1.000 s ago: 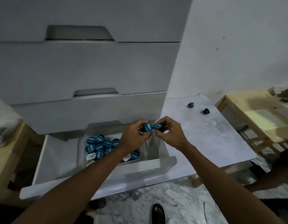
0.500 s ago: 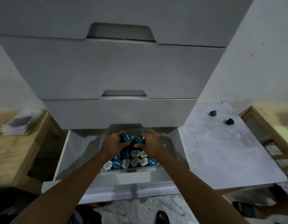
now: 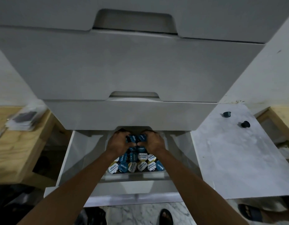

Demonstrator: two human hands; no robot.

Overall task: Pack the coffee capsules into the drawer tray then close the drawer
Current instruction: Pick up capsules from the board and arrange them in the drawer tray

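Left hand [image 3: 120, 142]: I am curling it around a blue capsule [image 3: 132, 138], now lowered into the far end of the tray, where a second ago it was meeting the other hand above the drawer.
Right hand [image 3: 154, 141]: I am gripping a second blue capsule [image 3: 142, 137], touching the first, thumbs nearly meeting.
Meaning for the task: I judge the pair is being seated in the back row; release is not yet done.
Tray [image 3: 135, 173]: it is holding rows of blue and white-gold capsules [image 3: 137, 165], near rows full.
Loose capsules [image 3: 227, 114]: two are lying on the white board [image 3: 234, 159] to the right, well apart from the drawer.
Edges: the drawer front above [image 3: 129, 114] is overhanging my knuckles closely.
Open room: the open drawer [image 3: 67, 159] is offering bare floor on both sides of the tray.
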